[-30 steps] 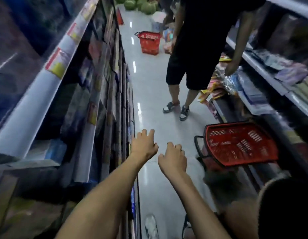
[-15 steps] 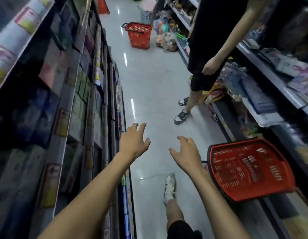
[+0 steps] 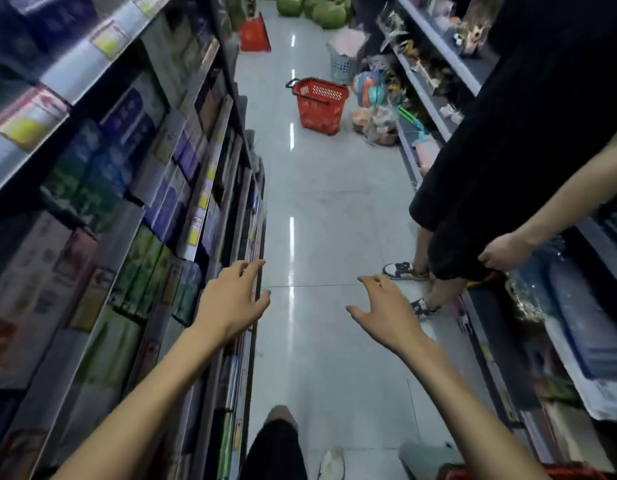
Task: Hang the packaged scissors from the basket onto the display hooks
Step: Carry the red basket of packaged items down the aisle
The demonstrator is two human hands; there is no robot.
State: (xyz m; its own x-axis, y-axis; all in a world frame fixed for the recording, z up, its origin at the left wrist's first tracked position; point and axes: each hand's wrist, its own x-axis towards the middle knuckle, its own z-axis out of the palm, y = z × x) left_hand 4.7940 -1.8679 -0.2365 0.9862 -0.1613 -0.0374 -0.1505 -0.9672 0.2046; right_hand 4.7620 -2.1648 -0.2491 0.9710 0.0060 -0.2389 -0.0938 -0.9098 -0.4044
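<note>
Showing only the red rim of the basket (image 3: 573,474) at the floor's (image 3: 328,220) near right edge, scissors hidden | hovering the left hand (image 3: 231,303) beside the shelf (image 3: 210,188) front, fingers spread, grasping nothing | hovering the right hand (image 3: 386,315) over the floor, fingers released

A narrow shop aisle ran up the middle of the frame. Its pale grey tiled floor (image 3: 334,209) was glossy enough to carry a broken line of white light reflections (image 3: 292,230) along the centre. Tall shelving (image 3: 75,341) filled the left side, packed with upright boxes (image 3: 127,133) in blue, purple and green, with yellow-and-pink price labels (image 3: 30,119) on the shelf edges at upper left. A second shelving run (image 3: 435,53) lined the right side, holding blurred small goods. At top centre, round green shapes (image 3: 321,12) sat at the aisle's far end.
</note>
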